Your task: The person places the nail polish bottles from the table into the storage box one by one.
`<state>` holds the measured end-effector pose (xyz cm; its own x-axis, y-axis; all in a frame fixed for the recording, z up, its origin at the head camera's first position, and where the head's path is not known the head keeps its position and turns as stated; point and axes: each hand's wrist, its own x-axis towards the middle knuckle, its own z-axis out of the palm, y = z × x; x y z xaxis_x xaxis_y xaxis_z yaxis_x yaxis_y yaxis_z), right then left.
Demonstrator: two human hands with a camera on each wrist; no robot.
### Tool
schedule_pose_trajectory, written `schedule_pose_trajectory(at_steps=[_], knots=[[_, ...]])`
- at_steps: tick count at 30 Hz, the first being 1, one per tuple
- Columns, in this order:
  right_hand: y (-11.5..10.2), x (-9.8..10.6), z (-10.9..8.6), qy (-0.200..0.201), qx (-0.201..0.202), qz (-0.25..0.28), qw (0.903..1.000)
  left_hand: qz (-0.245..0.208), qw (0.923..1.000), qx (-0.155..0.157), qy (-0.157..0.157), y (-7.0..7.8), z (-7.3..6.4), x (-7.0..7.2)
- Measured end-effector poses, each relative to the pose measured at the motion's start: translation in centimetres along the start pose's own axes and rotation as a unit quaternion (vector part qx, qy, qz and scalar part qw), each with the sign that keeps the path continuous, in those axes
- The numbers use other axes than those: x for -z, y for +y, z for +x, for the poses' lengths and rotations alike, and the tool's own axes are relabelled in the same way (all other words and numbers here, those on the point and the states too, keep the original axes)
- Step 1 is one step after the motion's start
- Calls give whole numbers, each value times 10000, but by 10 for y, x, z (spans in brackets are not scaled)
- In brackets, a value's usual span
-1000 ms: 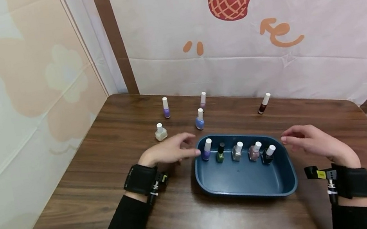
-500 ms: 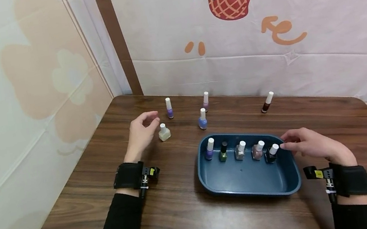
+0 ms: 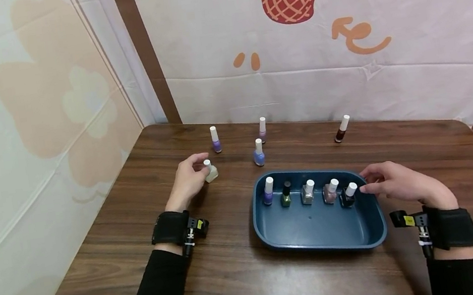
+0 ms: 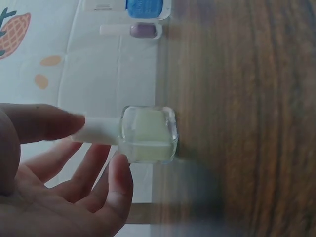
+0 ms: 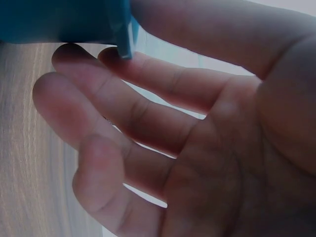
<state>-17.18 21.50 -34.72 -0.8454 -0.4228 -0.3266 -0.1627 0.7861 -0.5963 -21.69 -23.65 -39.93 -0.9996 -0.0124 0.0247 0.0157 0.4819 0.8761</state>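
Observation:
My left hand (image 3: 187,181) pinches the white cap of a squarish nail polish bottle (image 4: 150,136) with pale cream polish. In the left wrist view the thumb lies on one side of the cap and fingers on the other; the bottle stands on the table. At the right end of the blue tray (image 3: 313,233), my right hand (image 3: 402,185) holds the rim (image 5: 126,34), thumb at the inner side and fingertips outside and below. Inside the tray a row of several nail polish bottles lines the back wall, from a purple one (image 3: 268,191) to a black one (image 3: 348,195).
Behind the tray stand a blue bottle (image 3: 258,153), a lilac bottle (image 3: 263,130) and a dark red bottle (image 3: 342,129). Another purple bottle (image 3: 215,140) is just beyond my left hand. A printed cloth (image 3: 218,89) hangs along the table's back edge.
My left hand has moved from the tray's left end to the cream polish bottle and taken its cap. My right hand has come in to the tray's right rim.

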Motion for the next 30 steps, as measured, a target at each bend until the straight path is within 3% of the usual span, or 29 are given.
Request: schedule_pose_trajectory(at_steps=[13,23,30], knots=[[0,1,0,31,20,54,10000,256,9992,294,-99,1,0,-2],[0,-2,-4,89,104,66,9999,377,9987,349,-76,0,-5,-3],[1,-3,-4,154,143,6,9998,494,9980,389,116,-1,-4,-3]])
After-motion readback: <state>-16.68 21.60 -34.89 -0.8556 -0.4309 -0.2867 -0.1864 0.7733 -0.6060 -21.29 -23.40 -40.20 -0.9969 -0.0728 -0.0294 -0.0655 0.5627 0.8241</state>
